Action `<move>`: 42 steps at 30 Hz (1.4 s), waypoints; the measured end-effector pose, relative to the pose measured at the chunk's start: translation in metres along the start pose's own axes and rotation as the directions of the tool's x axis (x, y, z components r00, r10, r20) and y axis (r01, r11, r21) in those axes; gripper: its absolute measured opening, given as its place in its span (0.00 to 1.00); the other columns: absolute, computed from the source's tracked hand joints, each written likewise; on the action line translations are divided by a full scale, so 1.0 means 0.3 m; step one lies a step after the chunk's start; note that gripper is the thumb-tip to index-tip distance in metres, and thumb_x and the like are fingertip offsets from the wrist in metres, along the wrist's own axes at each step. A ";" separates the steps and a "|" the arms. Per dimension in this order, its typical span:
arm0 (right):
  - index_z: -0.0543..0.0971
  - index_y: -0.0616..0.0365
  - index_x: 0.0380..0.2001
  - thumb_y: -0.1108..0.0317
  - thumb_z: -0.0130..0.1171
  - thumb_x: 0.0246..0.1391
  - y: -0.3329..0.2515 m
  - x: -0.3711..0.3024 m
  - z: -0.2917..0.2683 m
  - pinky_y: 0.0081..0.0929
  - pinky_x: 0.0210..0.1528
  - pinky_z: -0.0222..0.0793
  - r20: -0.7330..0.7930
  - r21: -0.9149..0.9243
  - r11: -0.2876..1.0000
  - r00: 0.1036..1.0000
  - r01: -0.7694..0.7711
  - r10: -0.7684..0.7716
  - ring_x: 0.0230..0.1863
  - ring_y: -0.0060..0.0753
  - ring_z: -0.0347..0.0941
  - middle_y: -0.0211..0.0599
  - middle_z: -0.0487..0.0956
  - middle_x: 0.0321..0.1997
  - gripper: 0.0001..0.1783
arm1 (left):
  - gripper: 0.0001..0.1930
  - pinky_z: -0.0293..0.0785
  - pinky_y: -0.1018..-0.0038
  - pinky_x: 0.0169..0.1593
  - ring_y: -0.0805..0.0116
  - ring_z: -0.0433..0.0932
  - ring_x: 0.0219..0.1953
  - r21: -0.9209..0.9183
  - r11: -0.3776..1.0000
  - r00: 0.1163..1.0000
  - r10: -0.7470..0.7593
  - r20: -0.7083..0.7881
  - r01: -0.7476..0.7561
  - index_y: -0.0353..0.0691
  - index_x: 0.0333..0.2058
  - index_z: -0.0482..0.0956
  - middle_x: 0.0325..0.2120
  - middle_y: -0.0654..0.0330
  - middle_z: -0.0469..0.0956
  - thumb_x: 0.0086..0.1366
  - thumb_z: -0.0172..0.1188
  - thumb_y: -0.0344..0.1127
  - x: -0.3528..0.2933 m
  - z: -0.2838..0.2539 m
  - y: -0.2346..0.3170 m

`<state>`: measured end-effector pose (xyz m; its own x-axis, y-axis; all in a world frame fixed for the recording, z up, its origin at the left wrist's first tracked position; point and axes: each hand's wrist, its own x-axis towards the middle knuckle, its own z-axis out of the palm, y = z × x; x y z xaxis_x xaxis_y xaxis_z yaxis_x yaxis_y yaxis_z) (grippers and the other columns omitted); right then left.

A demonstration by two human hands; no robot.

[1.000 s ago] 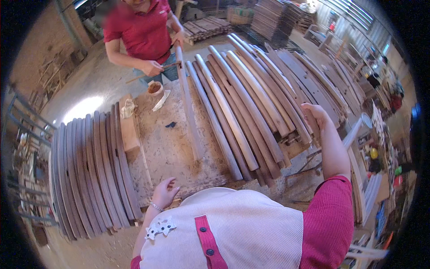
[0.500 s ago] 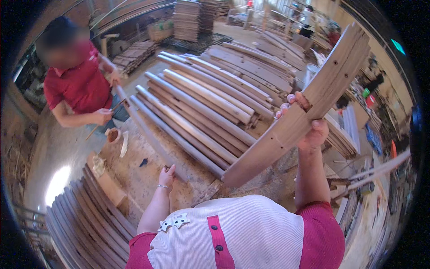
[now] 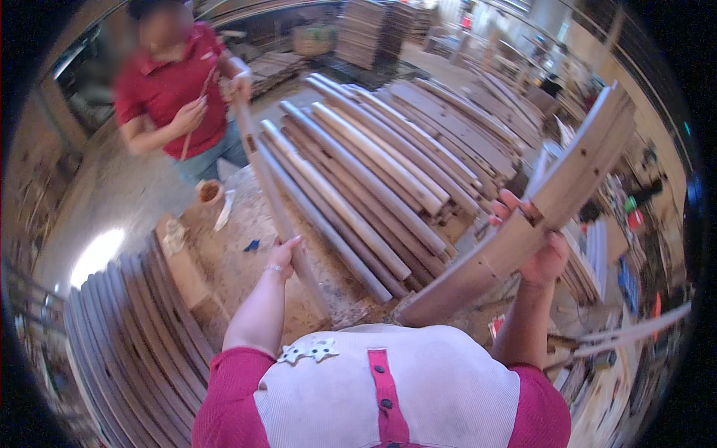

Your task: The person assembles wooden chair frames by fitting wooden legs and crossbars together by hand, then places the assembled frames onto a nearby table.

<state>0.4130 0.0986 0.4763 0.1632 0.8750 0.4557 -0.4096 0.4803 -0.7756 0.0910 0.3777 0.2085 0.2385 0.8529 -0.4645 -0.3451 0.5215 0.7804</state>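
My left hand [image 3: 284, 257] is closed around the near part of a long, narrow wooden strip [image 3: 267, 179]. A person in a red shirt [image 3: 179, 82] holds its far end with one hand and a thin stick [image 3: 197, 123] in the other. With my right hand [image 3: 547, 257] I grip a wide, slightly curved wooden board [image 3: 467, 272] by its middle, beside a square notch. Small dark holes dot the board, which slants up to the right. Its lower end is close to my apron [image 3: 328, 388].
Rounded wooden poles [image 3: 358, 194] lie in rows across the worktable [image 3: 224, 257]. Curved slats [image 3: 127, 351] stand stacked at the lower left. A cup of brown stuff [image 3: 209, 191], a white rag [image 3: 225, 210] and a dark blue scrap [image 3: 252, 245] rest near the table's left side.
The view has shifted, moving the table upward in the picture. The person's stick hand has risen away from the strip. My right hand has lowered the board. Both my grips stay closed.
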 end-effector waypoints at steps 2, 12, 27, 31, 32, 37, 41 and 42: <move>0.69 0.65 0.50 0.56 0.53 0.43 -0.019 0.017 0.022 0.53 0.59 0.49 -0.006 0.038 0.999 1.000 -0.030 0.031 0.58 0.58 0.58 0.60 0.58 0.60 0.32 | 0.23 0.72 0.71 0.24 0.68 0.73 0.20 0.138 0.988 0.997 0.077 -0.010 -0.075 0.40 0.42 0.60 0.23 0.58 0.72 0.48 0.60 0.24 0.004 0.014 0.080; 0.67 0.59 0.42 0.54 0.55 0.51 -0.110 0.169 0.023 0.45 0.60 0.50 -0.107 -0.044 0.955 0.949 0.294 -0.297 0.55 0.45 0.58 0.48 0.63 0.51 0.22 | 0.27 0.71 0.74 0.25 0.71 0.72 0.19 0.312 0.936 0.985 0.142 0.096 -0.165 0.34 0.44 0.63 0.22 0.59 0.71 0.42 0.59 0.22 -0.271 -0.004 0.154; 0.71 0.60 0.42 0.40 0.52 0.46 -0.028 0.481 0.097 0.27 0.35 0.58 0.482 0.223 0.822 0.673 0.525 -0.561 0.30 0.30 0.63 0.35 0.68 0.30 0.33 | 0.32 0.69 0.76 0.38 0.72 0.70 0.34 0.620 0.731 0.958 0.202 0.203 -0.285 0.28 0.46 0.65 0.33 0.57 0.71 0.38 0.64 0.29 -0.819 -0.187 0.069; 0.70 0.59 0.42 0.43 0.55 0.45 0.049 0.530 0.173 0.27 0.37 0.58 0.572 0.288 0.863 0.648 0.414 -0.502 0.32 0.30 0.63 0.34 0.68 0.30 0.31 | 0.32 0.67 0.77 0.41 0.73 0.68 0.36 0.651 0.743 0.986 0.086 0.142 -0.159 0.32 0.47 0.66 0.34 0.61 0.71 0.39 0.64 0.27 -0.967 -0.135 0.094; 0.69 0.59 0.42 0.42 0.56 0.44 0.068 0.543 0.177 0.27 0.37 0.58 0.575 0.311 0.863 0.644 0.399 -0.505 0.32 0.30 0.63 0.34 0.68 0.30 0.32 | 0.31 0.67 0.78 0.42 0.75 0.68 0.36 0.670 0.732 0.991 0.060 0.119 -0.125 0.33 0.48 0.66 0.34 0.64 0.70 0.40 0.65 0.25 -0.993 -0.131 0.094; 0.68 0.58 0.39 0.39 0.55 0.44 0.183 0.578 0.269 0.27 0.33 0.60 0.570 0.330 0.846 0.626 0.420 -0.532 0.28 0.31 0.63 0.35 0.68 0.28 0.33 | 0.31 0.68 0.75 0.41 0.70 0.70 0.35 0.674 0.721 0.981 0.191 0.031 -0.162 0.32 0.47 0.65 0.32 0.55 0.72 0.41 0.65 0.29 -1.091 -0.172 0.033; 0.67 0.58 0.35 0.55 0.61 0.43 0.185 0.547 0.378 0.25 0.32 0.57 0.664 0.295 0.896 0.603 0.332 -0.442 0.28 0.28 0.61 0.34 0.66 0.28 0.22 | 0.34 0.68 0.74 0.43 0.67 0.72 0.38 0.741 0.650 0.977 0.211 0.033 -0.165 0.31 0.50 0.63 0.34 0.51 0.74 0.41 0.66 0.30 -1.141 -0.162 0.057; 0.67 0.58 0.36 0.62 0.64 0.41 0.180 0.538 0.391 0.25 0.32 0.56 0.658 0.282 0.905 0.623 0.318 -0.423 0.28 0.27 0.60 0.33 0.66 0.28 0.21 | 0.34 0.68 0.74 0.43 0.67 0.72 0.38 0.739 0.655 0.977 0.214 0.019 -0.158 0.31 0.50 0.63 0.34 0.51 0.74 0.41 0.66 0.30 -1.145 -0.167 0.042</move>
<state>0.3121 0.2587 0.5593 -0.3156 0.3023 0.8994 -0.5719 0.6958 -0.4345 -0.0408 0.0927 0.3568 0.1764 0.9439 -0.2790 0.4069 0.1882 0.8939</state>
